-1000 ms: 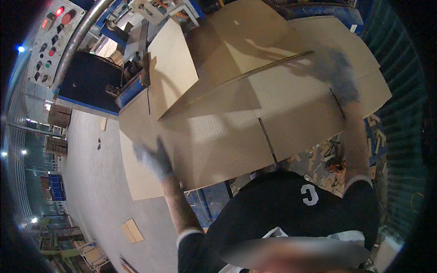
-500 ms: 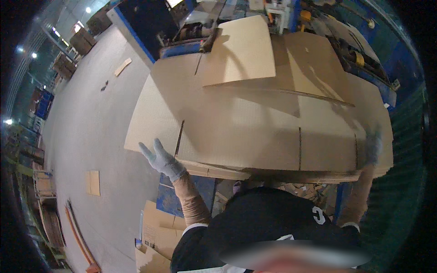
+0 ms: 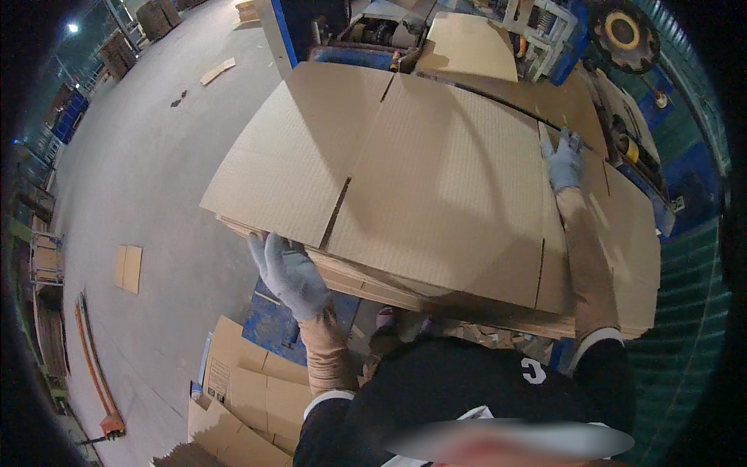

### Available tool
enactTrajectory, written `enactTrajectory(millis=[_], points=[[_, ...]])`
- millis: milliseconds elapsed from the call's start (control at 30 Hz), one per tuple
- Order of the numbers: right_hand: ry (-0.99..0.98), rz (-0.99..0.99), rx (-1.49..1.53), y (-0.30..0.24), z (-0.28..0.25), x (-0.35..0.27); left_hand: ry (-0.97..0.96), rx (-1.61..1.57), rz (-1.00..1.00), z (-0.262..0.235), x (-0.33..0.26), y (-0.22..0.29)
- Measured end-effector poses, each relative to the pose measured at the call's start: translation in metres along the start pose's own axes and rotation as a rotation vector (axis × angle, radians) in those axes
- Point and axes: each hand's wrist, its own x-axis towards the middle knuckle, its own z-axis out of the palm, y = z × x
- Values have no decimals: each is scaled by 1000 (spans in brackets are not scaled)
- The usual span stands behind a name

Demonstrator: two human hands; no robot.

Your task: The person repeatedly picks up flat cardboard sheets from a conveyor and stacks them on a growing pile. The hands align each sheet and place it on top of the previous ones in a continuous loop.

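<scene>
Slotted brown cardboard sheets (image 3: 443, 171) lie stacked before me, the top one slanting across those beneath. My left hand (image 3: 292, 276), in a pale grey glove, is closed at the near left edge of the top sheet. Its grip underneath is partly hidden. Farther off, my right hand (image 3: 564, 163), gloved the same way, rests by the right edge of that sheet near its far corner. The right fingers are stretched out and slightly apart, and the forearm crosses the lower sheets (image 3: 626, 233) on the right.
Machinery with blue parts (image 3: 537, 39) and a dark wheel (image 3: 622, 35) borders the far side. A smaller cardboard piece (image 3: 471, 47) lies against it. Folded cardboard (image 3: 264, 389) and a blue platform (image 3: 268, 323) are below at left. An orange-ended bar (image 3: 93, 373) lies on the floor.
My right hand has moved inward and away from me, from the right side toward the far corner. The left hand's fingers have closed at the edge. A slanted sheet now covers the stack.
</scene>
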Motion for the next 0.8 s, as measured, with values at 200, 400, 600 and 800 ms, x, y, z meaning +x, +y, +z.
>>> enactTrajectory(millis=[200, 400, 600, 800], points=[[-285, 223, 410, 118, -123, -110, -235, 19, -774, -5, 29, 1], [331, 1155, 686, 256, -177, -258, -167, -684, -863, 14, 89, 24], [744, 950, 1047, 317, -144, -241, -132, -492, -713, -2, 145, 13], [786, 1117, 1410, 349, -172, -202, -250, -467, -663, -14, 186, -6]])
